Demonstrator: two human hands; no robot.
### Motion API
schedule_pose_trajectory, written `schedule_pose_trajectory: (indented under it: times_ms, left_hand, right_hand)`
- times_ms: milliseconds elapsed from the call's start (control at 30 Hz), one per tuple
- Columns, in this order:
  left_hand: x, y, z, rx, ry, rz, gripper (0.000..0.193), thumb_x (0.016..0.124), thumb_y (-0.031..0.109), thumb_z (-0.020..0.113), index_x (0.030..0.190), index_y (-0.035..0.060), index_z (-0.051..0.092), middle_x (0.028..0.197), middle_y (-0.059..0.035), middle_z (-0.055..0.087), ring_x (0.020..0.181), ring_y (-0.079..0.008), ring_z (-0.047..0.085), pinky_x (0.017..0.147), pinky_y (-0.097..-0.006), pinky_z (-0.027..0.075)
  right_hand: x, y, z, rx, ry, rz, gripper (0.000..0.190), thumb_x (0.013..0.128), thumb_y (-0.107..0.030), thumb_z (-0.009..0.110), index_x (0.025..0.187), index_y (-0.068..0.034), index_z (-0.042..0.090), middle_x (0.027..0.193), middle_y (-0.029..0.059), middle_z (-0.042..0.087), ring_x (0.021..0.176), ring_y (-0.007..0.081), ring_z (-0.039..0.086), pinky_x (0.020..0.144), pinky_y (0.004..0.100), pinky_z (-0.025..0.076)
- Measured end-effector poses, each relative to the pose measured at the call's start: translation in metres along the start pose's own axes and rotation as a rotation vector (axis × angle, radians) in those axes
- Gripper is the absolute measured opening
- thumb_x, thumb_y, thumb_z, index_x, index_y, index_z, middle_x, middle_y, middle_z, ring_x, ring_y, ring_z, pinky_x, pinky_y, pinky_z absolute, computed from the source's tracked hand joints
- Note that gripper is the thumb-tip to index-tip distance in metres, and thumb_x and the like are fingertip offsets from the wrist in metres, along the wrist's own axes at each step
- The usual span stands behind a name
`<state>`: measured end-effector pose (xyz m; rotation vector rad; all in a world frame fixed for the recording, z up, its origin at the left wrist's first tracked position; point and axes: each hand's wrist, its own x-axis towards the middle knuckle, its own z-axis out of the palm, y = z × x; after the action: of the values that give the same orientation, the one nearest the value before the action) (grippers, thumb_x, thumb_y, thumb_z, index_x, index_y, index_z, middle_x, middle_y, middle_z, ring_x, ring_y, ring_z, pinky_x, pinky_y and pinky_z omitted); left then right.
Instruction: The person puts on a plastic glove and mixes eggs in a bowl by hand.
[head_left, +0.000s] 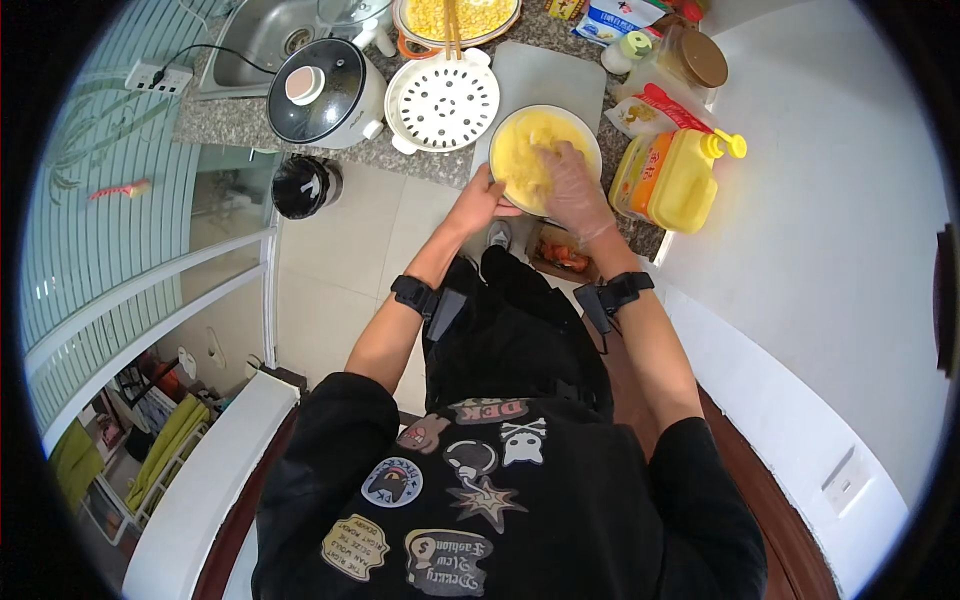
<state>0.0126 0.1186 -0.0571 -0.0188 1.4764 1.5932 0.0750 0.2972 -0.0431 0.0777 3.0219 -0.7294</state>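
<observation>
A round bowl (598, 146) with a pale rim sits at the front edge of the counter, partly over a grey board (551, 71). Inside it is a wet yellow mixture (516, 150), lumpy towards the middle. My left hand (480, 204) grips the bowl's near left side, thumb at the rim and fingers underneath. Wearing a clear plastic glove, my right hand (576, 187) reaches over the near right rim into the mixture. Its fingertips are blurred and partly sunk in the yellow mass, so whether they close on anything is hidden.
Left of the bowl stand a white perforated steamer tray (448, 109) and a lidded electric pot (322, 90). Behind are a dish of corn kernels (480, 19) with chopsticks (452, 34) and a sink (251, 49). A yellow oil jug (679, 187) and food packets (660, 112) crowd the right.
</observation>
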Motion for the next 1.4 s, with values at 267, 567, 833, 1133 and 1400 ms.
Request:
schedule_pose_trajectory:
  times_ms: [267, 567, 833, 1133, 1400]
  left_hand:
    - [0.009, -0.004, -0.007, 0.033, 0.082, 0.057, 0.043, 0.101, 0.009, 0.039, 0.142, -0.0011, 0.028, 0.112, -0.0203, 0.060, 0.086, -0.0251, 0.069, 0.074, -0.0358, 0.061]
    - [0.018, -0.011, -0.025, -0.032, 0.175, 0.061, 0.043, 0.101, 0.013, 0.042, 0.139, -0.0048, 0.033, 0.103, -0.0209, 0.065, 0.087, -0.0264, 0.069, 0.077, -0.0344, 0.059]
    - [0.022, -0.011, -0.023, -0.023, 0.167, 0.037, 0.038, 0.095, 0.008, 0.053, 0.129, -0.0075, 0.045, 0.095, -0.0193, 0.067, 0.075, -0.0236, 0.071, 0.064, -0.0318, 0.060]
    - [0.024, -0.013, -0.024, -0.039, 0.198, 0.034, 0.036, 0.094, 0.007, 0.052, 0.127, -0.0074, 0.046, 0.087, -0.0188, 0.068, 0.071, -0.0235, 0.071, 0.062, -0.0345, 0.061]
    - [0.017, -0.002, -0.039, 0.048, 0.047, -0.025, 0.038, 0.097, 0.007, 0.045, 0.131, -0.0089, 0.041, 0.099, -0.0203, 0.066, 0.081, -0.0259, 0.070, 0.071, -0.0340, 0.061]
  right_hand:
    - [0.033, 0.010, 0.022, 0.276, 0.093, -0.001, 0.033, 0.075, -0.002, 0.058, 0.108, -0.001, 0.061, 0.108, 0.0234, 0.059, 0.101, 0.0403, 0.056, 0.092, 0.0453, 0.045]
    - [0.024, 0.014, -0.015, -0.128, -0.124, 0.032, 0.027, 0.079, -0.002, 0.057, 0.105, -0.001, 0.061, 0.109, 0.0207, 0.059, 0.106, 0.0376, 0.056, 0.094, 0.0436, 0.045]
    - [0.059, 0.008, 0.008, 0.061, 0.076, -0.169, 0.026, 0.079, -0.001, 0.053, 0.104, -0.001, 0.061, 0.106, 0.0206, 0.058, 0.099, 0.0377, 0.057, 0.086, 0.0439, 0.049]
    - [0.032, 0.012, 0.026, 0.017, -0.017, -0.065, 0.032, 0.079, -0.006, 0.059, 0.111, -0.003, 0.061, 0.110, 0.0204, 0.057, 0.108, 0.0385, 0.053, 0.095, 0.0443, 0.045]
    - [0.039, 0.001, -0.013, -0.193, 0.175, -0.135, 0.044, 0.081, -0.021, 0.067, 0.122, -0.008, 0.058, 0.123, 0.0194, 0.056, 0.116, 0.0376, 0.051, 0.101, 0.0447, 0.040]
